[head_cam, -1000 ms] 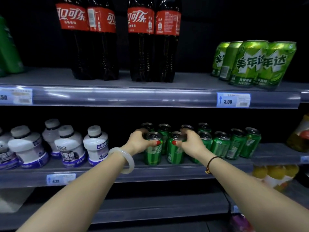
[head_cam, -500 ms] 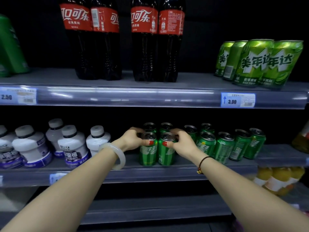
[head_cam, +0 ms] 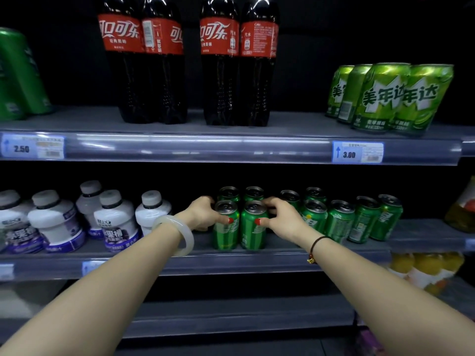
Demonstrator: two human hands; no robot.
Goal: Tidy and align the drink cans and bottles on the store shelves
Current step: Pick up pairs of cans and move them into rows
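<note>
Two dark green cans stand side by side at the front of the middle shelf (head_cam: 282, 258). My left hand (head_cam: 203, 214) grips the left can (head_cam: 225, 232) from its left side, thumb on its front. My right hand (head_cam: 282, 218) grips the right can (head_cam: 253, 233) from its right side, thumb on its front. Two more green cans (head_cam: 241, 194) stand just behind this pair. A gap separates them from several green cans (head_cam: 341, 219) further right on the same shelf.
White bottles with purple labels (head_cam: 115, 217) stand left of my hands. On the upper shelf (head_cam: 195, 147) are several cola bottles (head_cam: 221, 65), light green cans (head_cam: 390, 96) at right and green bottles (head_cam: 18, 75) at far left. Yellow drinks (head_cam: 421, 268) sit lower right.
Both hands have slid the two front green cans leftward along the shelf, away from the other cans on the right. The grip is unchanged.
</note>
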